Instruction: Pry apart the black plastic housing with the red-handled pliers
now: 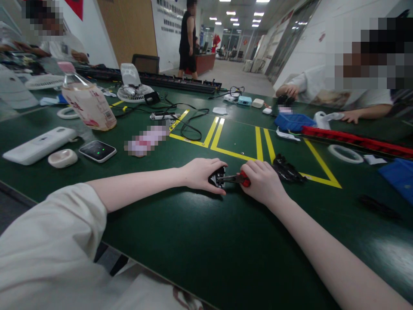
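Observation:
My left hand (201, 173) grips a small black part with silvery bits inside (218, 177), thumb below and fingers above. My right hand (263, 178) is closed round the red handles of a pair of pliers (232, 178). The jaws of the pliers point left and reach the black part; whether they pinch it I cannot tell. Both hands are just over the green table (200, 241). Right behind my right hand lies a crumpled black plastic bundle (287, 168).
Yellow tape (232, 150) marks boxes on the table. At left are a drink bottle (87, 101), a white power bank (40, 144) and a dark-screened device (97, 150). A blue bin (295, 122) and red strip (355, 140) lie right, near a co-worker's hand (351, 115).

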### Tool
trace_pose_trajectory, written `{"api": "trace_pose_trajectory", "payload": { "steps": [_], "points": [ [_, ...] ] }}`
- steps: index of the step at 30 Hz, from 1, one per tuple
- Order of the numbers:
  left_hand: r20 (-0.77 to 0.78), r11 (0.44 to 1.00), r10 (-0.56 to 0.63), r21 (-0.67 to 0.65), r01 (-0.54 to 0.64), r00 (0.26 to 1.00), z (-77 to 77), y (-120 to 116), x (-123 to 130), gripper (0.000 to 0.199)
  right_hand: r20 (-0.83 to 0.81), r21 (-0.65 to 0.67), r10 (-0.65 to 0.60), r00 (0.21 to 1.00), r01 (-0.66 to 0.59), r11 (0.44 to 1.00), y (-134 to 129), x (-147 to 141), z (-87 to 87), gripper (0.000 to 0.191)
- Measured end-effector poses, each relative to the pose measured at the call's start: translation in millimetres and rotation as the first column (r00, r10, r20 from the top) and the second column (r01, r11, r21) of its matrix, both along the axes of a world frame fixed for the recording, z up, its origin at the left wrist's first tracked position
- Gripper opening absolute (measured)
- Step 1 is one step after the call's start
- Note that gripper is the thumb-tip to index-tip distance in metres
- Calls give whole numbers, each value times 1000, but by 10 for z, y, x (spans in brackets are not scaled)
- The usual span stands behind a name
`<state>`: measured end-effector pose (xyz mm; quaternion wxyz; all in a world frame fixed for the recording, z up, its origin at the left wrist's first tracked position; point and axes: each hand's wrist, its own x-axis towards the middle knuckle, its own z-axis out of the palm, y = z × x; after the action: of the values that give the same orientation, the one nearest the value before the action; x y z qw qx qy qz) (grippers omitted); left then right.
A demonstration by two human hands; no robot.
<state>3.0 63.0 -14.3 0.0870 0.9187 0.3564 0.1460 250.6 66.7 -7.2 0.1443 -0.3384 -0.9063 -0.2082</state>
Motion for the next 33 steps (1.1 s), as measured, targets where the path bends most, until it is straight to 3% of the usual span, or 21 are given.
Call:
{"api": "trace_pose_trajectory", "payload": {
  "steps": [16, 33],
  "points": [
    [12, 999, 17, -45, -16, 1000, 7, 6, -8, 91, -3, 18, -18, 1000, 18, 1000, -7, 7, -33, 10],
    [23, 1000, -18, 1, 18, 1000, -32, 14, -9, 89, 25, -32, 1, 1000, 0, 1000, -1, -6, 10, 9]
  ]
}}
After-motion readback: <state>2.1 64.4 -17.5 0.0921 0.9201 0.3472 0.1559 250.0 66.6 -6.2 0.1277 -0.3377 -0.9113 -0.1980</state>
